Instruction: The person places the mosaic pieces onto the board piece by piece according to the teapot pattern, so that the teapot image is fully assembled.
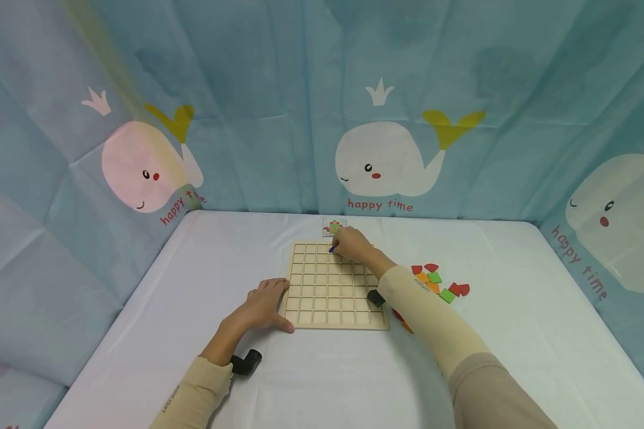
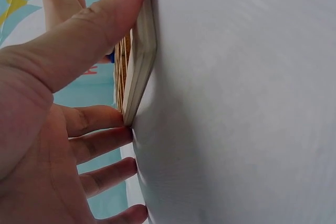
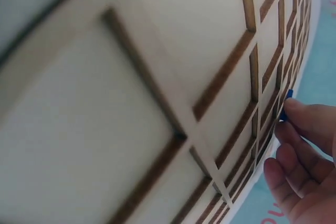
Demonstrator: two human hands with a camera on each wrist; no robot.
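A square wooden grid board [image 1: 322,291] lies flat on the white table. My left hand [image 1: 266,302] rests at its left edge, fingers spread along the side and thumb at the near corner. In the left wrist view the thumb [image 2: 100,32] touches the board's edge [image 2: 140,72]. Over the board's far rows, my right hand [image 1: 352,244] pinches a small blue piece [image 1: 331,249] between thumb and fingers. That blue piece [image 3: 286,105] shows at the fingertips in the right wrist view, its full shape hidden.
Beyond the board lies a small pattern card [image 1: 331,227]. Several red, orange and green pieces [image 1: 434,277] are scattered right of the board, some partly behind the right forearm. Whale-print cloth [image 1: 300,107] hangs around the table.
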